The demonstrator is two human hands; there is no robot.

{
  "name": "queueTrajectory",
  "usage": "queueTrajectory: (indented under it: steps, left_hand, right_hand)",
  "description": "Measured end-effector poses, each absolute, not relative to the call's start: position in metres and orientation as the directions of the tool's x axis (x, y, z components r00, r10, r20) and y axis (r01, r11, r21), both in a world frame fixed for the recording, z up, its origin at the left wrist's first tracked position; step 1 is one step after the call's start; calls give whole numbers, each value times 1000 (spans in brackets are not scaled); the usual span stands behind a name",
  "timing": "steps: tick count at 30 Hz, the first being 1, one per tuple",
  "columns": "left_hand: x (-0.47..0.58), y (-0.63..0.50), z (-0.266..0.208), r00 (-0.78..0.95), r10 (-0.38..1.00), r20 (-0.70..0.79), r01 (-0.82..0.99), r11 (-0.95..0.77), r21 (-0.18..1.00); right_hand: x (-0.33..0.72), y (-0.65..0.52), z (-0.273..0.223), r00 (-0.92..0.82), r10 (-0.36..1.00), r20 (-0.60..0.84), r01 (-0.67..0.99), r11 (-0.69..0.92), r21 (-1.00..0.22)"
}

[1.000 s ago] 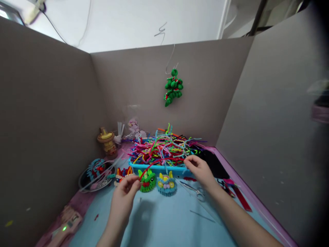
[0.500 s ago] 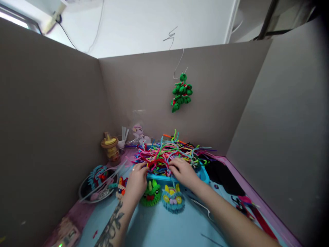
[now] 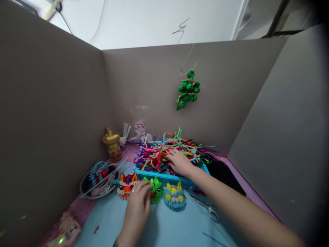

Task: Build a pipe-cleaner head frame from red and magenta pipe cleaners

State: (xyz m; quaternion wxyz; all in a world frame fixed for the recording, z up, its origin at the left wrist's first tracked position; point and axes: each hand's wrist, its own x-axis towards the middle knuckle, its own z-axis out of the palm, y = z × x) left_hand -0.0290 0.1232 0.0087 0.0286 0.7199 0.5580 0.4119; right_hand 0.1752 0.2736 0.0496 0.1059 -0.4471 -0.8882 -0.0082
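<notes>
A heap of multicoloured pipe cleaners [image 3: 156,154] fills a blue tray [image 3: 159,177]. My right hand [image 3: 181,164] reaches into the heap's front, fingers bent around some of the pipe cleaners; its fingertips are partly hidden among them. My left hand [image 3: 138,200] hovers low in front of the tray, loosely curved, thumb apart from the fingers, with nothing seen in it. It covers part of a green fuzzy animal head [image 3: 157,192]. On either side lie an orange one [image 3: 125,187] and a light-blue one with yellow ears [image 3: 174,198].
Scissors [image 3: 209,210] lie right of the blue head. A bowl [image 3: 86,192] with a blue fuzzy piece stands at left, a brown cup [image 3: 113,145] behind it. A green pipe-cleaner ornament [image 3: 189,89] hangs on the grey back panel [image 3: 149,82]. A pink device [image 3: 68,235] sits front left.
My left hand has drawn back from the pipe cleaners toward me, down over the green head. My right hand stays in the heap. The view has shifted slightly.
</notes>
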Motion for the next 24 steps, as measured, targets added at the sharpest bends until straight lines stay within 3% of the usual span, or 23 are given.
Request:
queueTrajectory:
  steps: [2,5,10,20,24]
  left_hand:
    - [-28,121,10,54,822,567,767,-398,503]
    - [-28,117,12,74,809,584,754,-429,498]
    - [-29,113,12,103,791,604,750,-460,475]
    - [-20,108,12,191,787,587,758,-498,421]
    - [-22,106,13,191,789,584,754,-498,427]
  right_hand:
    - [177,278,48,-495,841,219,861,508,-3]
    - [179,293,44,-394,911,122,919,391,47]
    - [182,315,57,-447,883,142,894,445,52]
    - [202,336,141,-401,888,228,903,424,-66]
    - [210,334,158,-405,858,318,903,429,-7]
